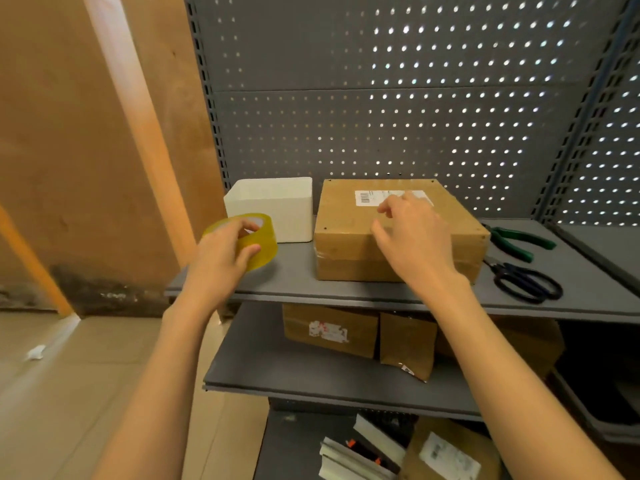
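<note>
A brown cardboard box (346,223) with a white barcode label lies on the grey top shelf (294,282). My right hand (412,237) rests on the box's top near the front edge, fingers relaxed and slightly bent over the label. My left hand (221,261) grips a yellowish roll of packing tape (265,237), fingers through its core and thumb on the outside. The roll is held just above the shelf's left end, left of the box.
A white foam box (277,206) stands behind the tape. Green-handled pliers (519,242) and black scissors (526,280) lie right of the cardboard box. Lower shelves hold several brown parcels (329,330). A perforated grey back panel rises behind; a wooden wall stands left.
</note>
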The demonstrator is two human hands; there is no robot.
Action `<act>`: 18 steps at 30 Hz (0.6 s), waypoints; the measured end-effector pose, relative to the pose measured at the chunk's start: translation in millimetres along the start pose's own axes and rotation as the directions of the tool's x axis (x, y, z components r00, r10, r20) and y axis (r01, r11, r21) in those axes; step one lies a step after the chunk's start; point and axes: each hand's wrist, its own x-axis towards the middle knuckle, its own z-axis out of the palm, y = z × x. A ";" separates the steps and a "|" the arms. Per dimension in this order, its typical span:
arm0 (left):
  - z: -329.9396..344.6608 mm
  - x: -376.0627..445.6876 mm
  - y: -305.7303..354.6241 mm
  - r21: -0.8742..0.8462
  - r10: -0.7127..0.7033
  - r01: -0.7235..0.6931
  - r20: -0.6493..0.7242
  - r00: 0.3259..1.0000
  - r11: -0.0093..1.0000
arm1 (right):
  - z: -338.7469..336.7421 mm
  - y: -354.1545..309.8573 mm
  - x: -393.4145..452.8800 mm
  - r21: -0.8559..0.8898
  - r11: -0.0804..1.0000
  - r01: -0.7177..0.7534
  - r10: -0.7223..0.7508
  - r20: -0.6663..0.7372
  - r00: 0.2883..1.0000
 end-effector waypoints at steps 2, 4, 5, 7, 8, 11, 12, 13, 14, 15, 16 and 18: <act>8.0 4.0 -8.8 -0.016 0.016 -0.016 0.035 0.999 1.000 | 1.9 -5.6 -2.8 -0.011 1.000 -0.014 0.014 0.003 1.000; 15.8 4.5 -16.2 -0.027 0.032 -0.030 0.071 0.997 0.999 | 3.4 -9.3 -6.4 -0.025 0.999 -0.020 0.020 0.002 1.000; 19.8 3.4 -18.3 -0.030 0.035 -0.032 0.084 0.996 0.999 | 3.4 -9.9 -7.8 -0.031 0.999 -0.023 0.023 0.003 1.000; 27.3 1.2 -21.6 -0.033 0.031 -0.028 0.104 0.994 0.999 | 3.2 -8.7 -9.0 -0.047 0.998 -0.037 0.038 0.015 0.999; 30.5 0.2 -22.5 -0.034 0.024 -0.020 0.110 0.994 0.999 | 3.3 -7.4 -9.5 -0.056 0.997 -0.047 0.049 0.023 0.999; 35.1 0.3 -22.8 -0.030 -0.003 0.007 0.132 0.991 1.000 | 4.2 -2.5 -10.4 -0.082 0.995 -0.059 0.060 0.014 0.998; 35.2 1.6 -22.8 -0.031 -0.008 0.013 0.150 0.989 0.999 | 4.8 -0.7 -10.7 -0.089 0.994 -0.061 0.062 0.010 0.998; 34.6 3.2 -22.8 -0.035 -0.009 0.015 0.172 0.985 0.999 | 5.4 0.7 -11.3 -0.097 0.993 -0.063 0.065 0.012 0.998; 33.6 5.4 -22.8 -0.040 -0.008 0.016 0.192 0.981 0.999 | 5.6 2.3 -11.9 -0.106 0.992 -0.065 0.067 0.016 0.998; 32.3 7.7 -21.5 -0.043 0.000 0.009 0.203 0.979 0.999 | 5.1 4.1 -12.4 -0.111 0.991 -0.070 0.072 0.020 0.997; 31.1 9.8 -18.5 -0.044 0.012 -0.004 0.198 0.980 0.999 | 3.9 6.7 -12.9 -0.115 0.990 -0.076 0.079 0.020 0.997; 29.5 13.1 -6.7 -0.045 0.051 -0.046 0.139 0.989 0.998 | 0.3 13.6 -13.9 -0.124 0.988 -0.092 0.094 0.012 0.996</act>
